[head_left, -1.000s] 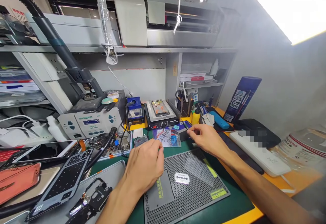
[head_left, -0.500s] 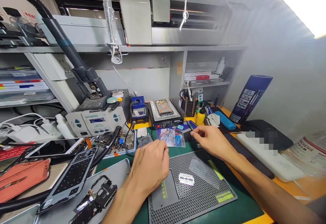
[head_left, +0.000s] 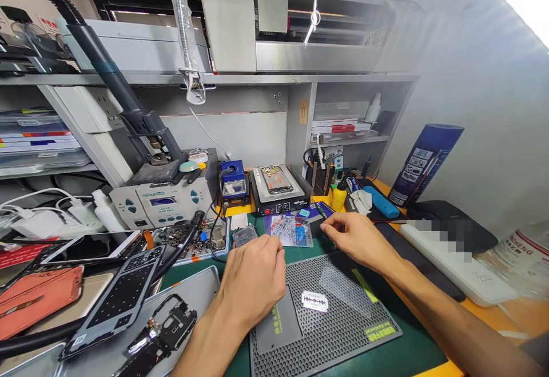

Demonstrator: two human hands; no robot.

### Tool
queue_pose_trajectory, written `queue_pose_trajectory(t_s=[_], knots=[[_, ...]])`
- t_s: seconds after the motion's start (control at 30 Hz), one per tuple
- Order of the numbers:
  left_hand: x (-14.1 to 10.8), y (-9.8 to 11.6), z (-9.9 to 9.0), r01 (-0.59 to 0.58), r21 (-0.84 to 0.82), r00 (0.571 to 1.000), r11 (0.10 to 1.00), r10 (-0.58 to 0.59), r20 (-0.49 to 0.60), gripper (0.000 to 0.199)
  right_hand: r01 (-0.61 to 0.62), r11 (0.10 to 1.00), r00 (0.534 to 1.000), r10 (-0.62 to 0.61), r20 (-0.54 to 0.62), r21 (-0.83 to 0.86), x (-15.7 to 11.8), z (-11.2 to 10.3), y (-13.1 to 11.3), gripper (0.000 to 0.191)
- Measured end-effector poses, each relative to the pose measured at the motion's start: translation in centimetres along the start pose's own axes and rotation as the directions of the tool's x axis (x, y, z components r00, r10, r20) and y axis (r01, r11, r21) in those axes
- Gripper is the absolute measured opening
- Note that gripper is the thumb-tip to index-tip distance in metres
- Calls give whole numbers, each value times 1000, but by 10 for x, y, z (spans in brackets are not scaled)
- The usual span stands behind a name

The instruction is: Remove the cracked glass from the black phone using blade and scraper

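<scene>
My left hand (head_left: 254, 282) is closed, its fingers curled over the left part of a grey perforated mat (head_left: 326, 342). The back of the hand hides whatever its fingertips pinch. Past the mat's far edge, my right hand (head_left: 358, 239) has thumb and forefinger pressed together beside a small dark block (head_left: 316, 228); I cannot make out anything between them. A razor blade (head_left: 314, 301) lies flat on the mat, with a clear film strip (head_left: 345, 291) to its right. Beyond my left hand sits a small dark item (head_left: 245, 235), partly covered.
At left, a grey tray (head_left: 206, 285) bears phone parts (head_left: 171, 331). A rework station (head_left: 165, 202) and a heating plate (head_left: 281, 201) with an opened phone (head_left: 277, 179) stand behind. A yellow bottle (head_left: 338, 198), blue can (head_left: 424, 165) and white power strip (head_left: 454, 265) line the right.
The camera view has shifted very slightly. Both hands keep almost the same pose and place; the blade and film on the mat have not moved.
</scene>
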State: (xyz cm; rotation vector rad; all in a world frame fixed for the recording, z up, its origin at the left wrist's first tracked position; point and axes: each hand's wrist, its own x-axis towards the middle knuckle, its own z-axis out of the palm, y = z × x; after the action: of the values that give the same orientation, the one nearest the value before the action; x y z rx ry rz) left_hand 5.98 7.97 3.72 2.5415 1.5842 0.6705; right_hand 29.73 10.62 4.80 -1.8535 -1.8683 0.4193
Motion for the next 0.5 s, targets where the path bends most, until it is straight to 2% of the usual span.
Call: queue_pose_trajectory(t_s=[0.5], knots=[[0, -1, 0, -4, 5, 1000, 1000, 4, 4, 21, -9, 1000, 1000, 9, 3, 11, -1, 0, -2, 28]])
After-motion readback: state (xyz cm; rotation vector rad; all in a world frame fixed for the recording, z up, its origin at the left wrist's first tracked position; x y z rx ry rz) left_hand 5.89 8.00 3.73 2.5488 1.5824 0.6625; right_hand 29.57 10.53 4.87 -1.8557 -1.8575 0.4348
